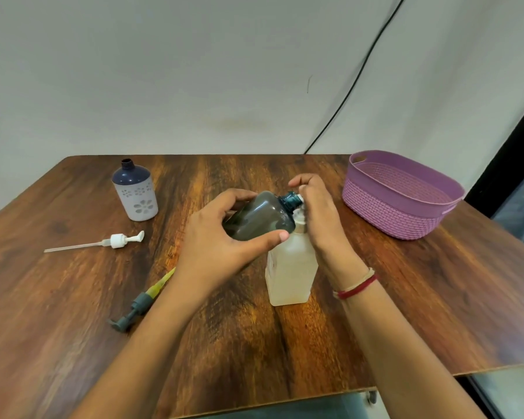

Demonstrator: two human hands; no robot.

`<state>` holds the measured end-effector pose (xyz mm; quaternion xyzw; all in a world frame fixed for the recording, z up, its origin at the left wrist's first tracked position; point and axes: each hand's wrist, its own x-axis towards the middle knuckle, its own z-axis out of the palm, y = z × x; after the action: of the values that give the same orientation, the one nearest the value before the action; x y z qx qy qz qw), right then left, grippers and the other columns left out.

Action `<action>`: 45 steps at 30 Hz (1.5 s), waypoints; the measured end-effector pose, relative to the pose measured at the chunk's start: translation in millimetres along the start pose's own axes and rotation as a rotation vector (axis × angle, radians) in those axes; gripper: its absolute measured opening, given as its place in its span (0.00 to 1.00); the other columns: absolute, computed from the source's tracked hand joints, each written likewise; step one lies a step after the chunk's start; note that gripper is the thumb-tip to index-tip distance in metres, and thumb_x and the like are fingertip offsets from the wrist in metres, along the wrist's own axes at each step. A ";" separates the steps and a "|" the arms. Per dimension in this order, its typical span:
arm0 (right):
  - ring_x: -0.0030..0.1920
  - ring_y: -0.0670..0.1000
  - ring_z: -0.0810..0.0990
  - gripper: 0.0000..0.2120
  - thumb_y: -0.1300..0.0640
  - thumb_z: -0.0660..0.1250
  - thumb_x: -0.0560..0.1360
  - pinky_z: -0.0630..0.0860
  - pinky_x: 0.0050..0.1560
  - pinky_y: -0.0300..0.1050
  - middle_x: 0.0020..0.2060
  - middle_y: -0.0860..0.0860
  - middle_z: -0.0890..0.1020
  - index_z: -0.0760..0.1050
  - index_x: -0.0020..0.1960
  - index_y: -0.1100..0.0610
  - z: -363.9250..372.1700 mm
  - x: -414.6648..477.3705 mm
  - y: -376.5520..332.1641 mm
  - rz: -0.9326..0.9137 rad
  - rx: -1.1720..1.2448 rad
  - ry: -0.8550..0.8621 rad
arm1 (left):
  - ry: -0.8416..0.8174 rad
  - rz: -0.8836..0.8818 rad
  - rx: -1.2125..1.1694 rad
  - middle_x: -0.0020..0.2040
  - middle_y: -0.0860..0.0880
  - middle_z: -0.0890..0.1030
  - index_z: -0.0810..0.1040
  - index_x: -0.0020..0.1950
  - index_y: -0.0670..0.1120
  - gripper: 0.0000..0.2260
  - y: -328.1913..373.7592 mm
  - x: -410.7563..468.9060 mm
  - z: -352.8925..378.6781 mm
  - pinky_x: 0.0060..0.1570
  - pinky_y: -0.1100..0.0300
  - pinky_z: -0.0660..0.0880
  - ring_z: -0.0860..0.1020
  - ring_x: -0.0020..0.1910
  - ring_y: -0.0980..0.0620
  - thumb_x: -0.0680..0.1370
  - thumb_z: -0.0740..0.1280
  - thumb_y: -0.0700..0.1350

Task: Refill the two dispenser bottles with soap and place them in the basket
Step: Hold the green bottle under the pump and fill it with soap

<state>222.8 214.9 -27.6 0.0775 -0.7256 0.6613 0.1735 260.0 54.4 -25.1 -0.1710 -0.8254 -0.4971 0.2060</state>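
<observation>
Zero bottles in the purple basket point(375, 184) so far, so you're early: navy bottle point(135, 192) stands open far left, your left hand point(218, 246) wraps the smoky bottle point(260, 217), tilted over the refill bottle point(291, 273), and your right hand point(318, 213) curls round that one's neck

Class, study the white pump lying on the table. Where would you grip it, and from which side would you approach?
Grip the white pump at its thick round collar, coming straight down from above. It lies flat on the table, thin tube pointing left, nozzle right; the collar is probably its widest, sturdiest part.
</observation>
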 end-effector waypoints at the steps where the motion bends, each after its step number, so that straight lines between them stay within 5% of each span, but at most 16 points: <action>1: 0.41 0.40 0.75 0.14 0.45 0.55 0.77 0.73 0.41 0.32 0.44 0.50 0.77 0.73 0.47 0.54 0.9 -0.4 0.3 0.017 -0.001 0.015 | 0.000 -0.002 -0.010 0.52 0.63 0.78 0.75 0.58 0.57 0.31 0.4 0.6 -0.5 0.48 0.65 0.76 0.76 0.51 0.66 0.58 0.68 0.69; 4: 0.50 0.50 0.79 0.29 0.31 0.49 0.76 0.76 0.53 0.47 0.50 0.53 0.80 0.76 0.50 0.54 0.7 1.1 0.7 0.085 -0.050 -0.010 | -0.002 0.003 -0.023 0.53 0.62 0.78 0.75 0.58 0.56 0.32 1.0 1.5 -0.9 0.49 0.65 0.76 0.76 0.52 0.65 0.59 0.69 0.69; 8: 0.47 0.41 0.76 0.14 0.47 0.53 0.76 0.74 0.44 0.33 0.50 0.49 0.77 0.75 0.51 0.50 1.2 0.2 -1.9 0.030 -0.025 -0.033 | -0.011 0.012 -0.014 0.53 0.61 0.78 0.75 0.58 0.55 0.32 0.2 1.1 -0.9 0.48 0.65 0.77 0.77 0.51 0.64 0.59 0.69 0.69; 11: 0.49 0.52 0.76 0.10 0.53 0.55 0.72 0.75 0.45 0.45 0.53 0.60 0.77 0.72 0.50 0.46 -0.5 2.4 0.1 0.057 0.042 -0.071 | -0.022 0.012 -0.006 0.52 0.62 0.78 0.76 0.58 0.55 0.31 -1.4 1.0 -0.5 0.48 0.63 0.78 0.77 0.51 0.64 0.59 0.70 0.69; 14: 0.47 0.48 0.77 0.09 0.47 0.56 0.73 0.75 0.44 0.44 0.49 0.56 0.77 0.72 0.49 0.47 0.2 -0.1 0.8 0.034 0.031 -0.040 | -0.020 0.014 -0.005 0.53 0.60 0.79 0.76 0.58 0.55 0.32 -1.3 1.2 -2.3 0.49 0.59 0.78 0.77 0.51 0.63 0.59 0.69 0.69; 17: 0.48 0.50 0.80 0.35 0.21 0.53 0.64 0.76 0.43 0.42 0.50 0.52 0.78 0.73 0.54 0.47 -0.3 -2.0 1.6 0.088 0.035 -0.047 | -0.014 0.011 -0.020 0.53 0.60 0.78 0.75 0.58 0.56 0.31 1.5 2.5 -3.1 0.50 0.57 0.78 0.77 0.52 0.62 0.59 0.69 0.69; 19: 0.52 0.51 0.80 0.42 0.17 0.50 0.59 0.79 0.48 0.46 0.54 0.53 0.78 0.72 0.59 0.45 -1.8 -0.2 1.4 0.107 0.035 -0.065 | -0.017 0.029 -0.002 0.53 0.60 0.78 0.75 0.58 0.57 0.31 2.4 4.4 -4.7 0.49 0.59 0.78 0.77 0.52 0.62 0.60 0.69 0.68; 21: 0.57 0.51 0.78 0.29 0.27 0.52 0.71 0.78 0.56 0.53 0.57 0.49 0.76 0.71 0.62 0.43 -1.1 0.1 -0.9 0.099 -0.001 -0.072 | -0.014 0.045 0.008 0.52 0.61 0.78 0.75 0.58 0.57 0.30 1.7 5.2 -5.6 0.48 0.61 0.78 0.77 0.51 0.63 0.60 0.70 0.68; 23: 0.55 0.54 0.78 0.12 0.45 0.55 0.78 0.78 0.52 0.51 0.56 0.52 0.76 0.70 0.60 0.42 -2.4 2.1 -1.0 0.101 0.038 -0.063 | -0.016 0.058 0.022 0.52 0.62 0.78 0.75 0.58 0.57 0.29 0.4 5.4 -4.8 0.47 0.63 0.78 0.77 0.50 0.63 0.60 0.70 0.68; 27: 0.50 0.52 0.77 0.12 0.61 0.55 0.79 0.77 0.44 0.45 0.52 0.53 0.76 0.69 0.54 0.44 -2.5 3.7 -2.6 0.090 0.063 -0.052 | -0.024 0.084 0.060 0.50 0.63 0.78 0.75 0.57 0.56 0.29 -0.8 4.4 -3.9 0.46 0.63 0.77 0.76 0.49 0.64 0.60 0.70 0.68; 29: 0.50 0.52 0.77 0.07 0.52 0.56 0.78 0.77 0.46 0.47 0.51 0.53 0.77 0.70 0.53 0.45 -0.9 1.2 -1.9 0.085 0.049 -0.027 | -0.020 0.084 0.056 0.50 0.63 0.77 0.75 0.57 0.57 0.29 -0.2 4.1 -5.0 0.46 0.63 0.77 0.76 0.50 0.63 0.60 0.69 0.68; 32: 0.52 0.53 0.79 0.28 0.28 0.52 0.70 0.78 0.51 0.52 0.53 0.53 0.77 0.72 0.57 0.47 1.4 -1.5 -0.5 0.128 0.012 -0.011 | -0.008 0.073 0.037 0.51 0.65 0.76 0.73 0.57 0.59 0.28 1.1 4.5 -5.5 0.47 0.67 0.76 0.76 0.51 0.64 0.61 0.69 0.69; 37: 0.46 0.47 0.77 0.11 0.47 0.56 0.73 0.77 0.40 0.40 0.52 0.53 0.76 0.71 0.53 0.44 -0.3 2.4 0.1 0.060 0.034 -0.021 | 0.004 0.077 0.054 0.50 0.66 0.76 0.74 0.57 0.59 0.29 0.7 2.9 -1.7 0.46 0.68 0.75 0.76 0.51 0.65 0.60 0.69 0.70; 40: 0.44 0.47 0.77 0.10 0.53 0.57 0.70 0.77 0.38 0.37 0.49 0.55 0.76 0.69 0.50 0.45 -0.4 3.4 1.5 0.048 0.074 -0.019 | -0.011 0.077 0.049 0.49 0.66 0.76 0.74 0.56 0.59 0.28 1.1 2.0 -3.2 0.45 0.68 0.76 0.76 0.50 0.65 0.60 0.69 0.69; 42: 0.43 0.44 0.77 0.10 0.47 0.57 0.73 0.76 0.38 0.35 0.47 0.50 0.76 0.70 0.52 0.45 0.9 1.3 -1.0 0.060 0.052 0.002 | -0.015 0.070 0.042 0.50 0.65 0.76 0.74 0.56 0.58 0.29 3.0 2.7 -5.1 0.46 0.66 0.77 0.76 0.50 0.65 0.60 0.69 0.69; 45: 0.50 0.46 0.79 0.29 0.27 0.50 0.72 0.79 0.46 0.43 0.52 0.49 0.77 0.72 0.59 0.47 1.2 0.0 -2.0 0.116 0.007 -0.014 | -0.012 0.049 0.033 0.51 0.63 0.77 0.74 0.58 0.57 0.31 2.8 4.1 -4.4 0.48 0.62 0.78 0.76 0.50 0.63 0.60 0.69 0.69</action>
<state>223.4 213.6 -25.8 0.0404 -0.7279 0.6721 0.1297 258.7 52.0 -19.1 -0.1907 -0.8303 -0.4772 0.2157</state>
